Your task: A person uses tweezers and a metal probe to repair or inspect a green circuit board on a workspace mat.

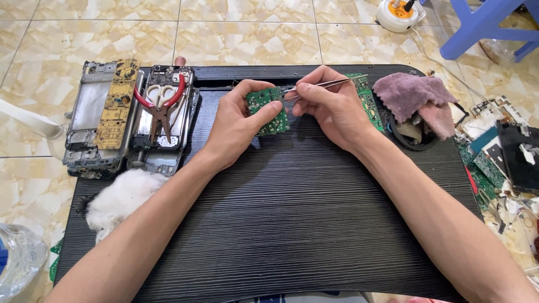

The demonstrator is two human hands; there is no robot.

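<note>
The left hand (241,120) is closed around a small green circuit board (268,110), thumb across its lower face and fingers behind, holding it tilted just above the black ribbed bench (292,213). The right hand (328,106) pinches a pair of metal tweezers (314,86) shut in a pen-like grip, the tips meeting the board's upper edge.

The main risk, as I judge it, is the tweezer tips slipping: the board is held in the air with only fingers behind it, so a push that is too hard could skid the points across the components or into the left thumb. A small part lifted off could also spring free and vanish into the grooves of the bench or onto the tiled floor (247,28).

A second green board (368,95) lies right under the right hand, and the wrist could drag it. To the right, a purple cloth (412,92) sits near the elbow's path. On the left, red-handled pliers (163,106) rest on opened phone frames (104,115), with a white tuft of cotton (120,196) just beside the left forearm, which could brush it.
</note>
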